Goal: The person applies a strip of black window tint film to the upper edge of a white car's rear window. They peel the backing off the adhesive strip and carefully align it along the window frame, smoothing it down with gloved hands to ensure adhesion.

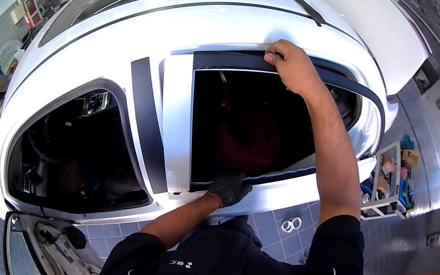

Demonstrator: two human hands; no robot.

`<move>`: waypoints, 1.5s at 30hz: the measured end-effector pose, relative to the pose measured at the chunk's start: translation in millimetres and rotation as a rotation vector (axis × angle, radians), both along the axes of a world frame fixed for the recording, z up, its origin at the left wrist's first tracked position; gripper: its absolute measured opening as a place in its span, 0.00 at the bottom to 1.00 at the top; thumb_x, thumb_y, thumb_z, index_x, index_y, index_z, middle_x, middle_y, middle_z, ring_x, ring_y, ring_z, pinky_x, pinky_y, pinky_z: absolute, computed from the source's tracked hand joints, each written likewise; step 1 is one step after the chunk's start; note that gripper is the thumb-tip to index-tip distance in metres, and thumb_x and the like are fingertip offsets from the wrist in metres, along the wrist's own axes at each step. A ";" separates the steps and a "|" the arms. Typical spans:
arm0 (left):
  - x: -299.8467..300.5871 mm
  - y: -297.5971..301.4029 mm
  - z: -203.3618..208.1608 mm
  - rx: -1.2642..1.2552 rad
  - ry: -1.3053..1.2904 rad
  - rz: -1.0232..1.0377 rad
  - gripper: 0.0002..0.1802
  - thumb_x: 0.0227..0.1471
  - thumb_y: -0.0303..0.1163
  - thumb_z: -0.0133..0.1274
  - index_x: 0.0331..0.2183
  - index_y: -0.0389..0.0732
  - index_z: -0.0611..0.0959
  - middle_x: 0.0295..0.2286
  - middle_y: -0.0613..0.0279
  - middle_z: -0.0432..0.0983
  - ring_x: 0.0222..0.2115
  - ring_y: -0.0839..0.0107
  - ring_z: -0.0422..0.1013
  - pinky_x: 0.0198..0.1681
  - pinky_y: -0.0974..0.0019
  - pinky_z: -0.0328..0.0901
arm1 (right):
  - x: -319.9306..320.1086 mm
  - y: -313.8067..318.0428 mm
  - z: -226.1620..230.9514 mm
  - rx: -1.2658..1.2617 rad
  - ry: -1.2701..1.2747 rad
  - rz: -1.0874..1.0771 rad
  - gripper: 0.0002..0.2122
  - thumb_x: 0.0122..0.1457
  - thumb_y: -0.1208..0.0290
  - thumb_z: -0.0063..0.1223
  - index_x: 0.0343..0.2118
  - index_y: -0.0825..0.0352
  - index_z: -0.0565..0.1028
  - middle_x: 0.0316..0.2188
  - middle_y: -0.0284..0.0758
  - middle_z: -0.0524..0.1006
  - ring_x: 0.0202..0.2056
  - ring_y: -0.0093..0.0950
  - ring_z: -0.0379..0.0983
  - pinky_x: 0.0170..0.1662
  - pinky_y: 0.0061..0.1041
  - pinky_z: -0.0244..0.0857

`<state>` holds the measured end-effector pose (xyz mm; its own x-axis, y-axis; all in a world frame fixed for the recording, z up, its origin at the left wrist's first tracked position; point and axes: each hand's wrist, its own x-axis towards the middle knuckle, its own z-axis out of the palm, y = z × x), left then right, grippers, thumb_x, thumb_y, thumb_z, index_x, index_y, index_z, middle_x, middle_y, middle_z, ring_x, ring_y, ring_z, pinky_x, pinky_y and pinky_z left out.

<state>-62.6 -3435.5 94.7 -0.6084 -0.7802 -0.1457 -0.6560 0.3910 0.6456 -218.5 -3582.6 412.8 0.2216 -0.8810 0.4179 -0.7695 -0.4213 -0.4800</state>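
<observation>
A white car fills the view, with its rear side door's window opening (pixel 250 125) in front of me. A long black strip (pixel 232 61) runs along the top of the window frame and curves down at its right end. My bare right hand (pixel 294 66) reaches up over the opening, its fingers curled and pressed together at the strip's upper edge. Down at the lower window edge (pixel 283 176), my left hand (pixel 230 190), in a dark grey glove, is closed over the sill; its fingers are partly hidden.
Another black strip (pixel 148 123) covers the pillar left of the rear door. The front window opening (pixel 82 150) is further left, above an open door panel (pixel 59 244). White tape rolls (pixel 291 224) lie on the tiled floor. A loaded cart (pixel 391 182) stands right; the tailgate (pixel 369 31) is raised.
</observation>
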 end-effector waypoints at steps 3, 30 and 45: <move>2.3 3.8 2.2 -0.054 0.005 -0.038 0.25 0.56 0.49 0.56 0.46 0.38 0.82 0.43 0.43 0.80 0.46 0.46 0.76 0.53 0.48 0.68 | -8.0 6.3 1.0 -0.055 0.093 -0.016 0.09 0.65 0.69 0.57 0.36 0.72 0.80 0.33 0.39 0.77 0.36 0.33 0.73 0.46 0.30 0.66; 13.5 6.4 -5.0 -0.081 0.034 -0.077 0.27 0.56 0.51 0.56 0.47 0.38 0.79 0.45 0.47 0.78 0.48 0.51 0.74 0.55 0.49 0.67 | 83.8 5.1 13.9 0.082 0.096 -0.030 0.13 0.59 0.65 0.65 0.40 0.70 0.83 0.34 0.41 0.84 0.38 0.33 0.79 0.47 0.30 0.70; 6.5 10.5 -15.5 -0.128 0.054 -0.040 0.26 0.55 0.50 0.57 0.46 0.39 0.80 0.45 0.46 0.78 0.48 0.49 0.74 0.53 0.49 0.68 | 129.5 10.4 19.4 0.046 0.234 0.045 0.10 0.61 0.68 0.61 0.38 0.71 0.82 0.40 0.40 0.79 0.40 0.38 0.77 0.48 0.36 0.69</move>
<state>-56.1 -3425.0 79.2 -0.6435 -0.7654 -0.0122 -0.6037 0.4976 0.6228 -89.0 -3572.2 432.1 0.3467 -0.8851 0.3104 -0.8431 -0.4391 -0.3105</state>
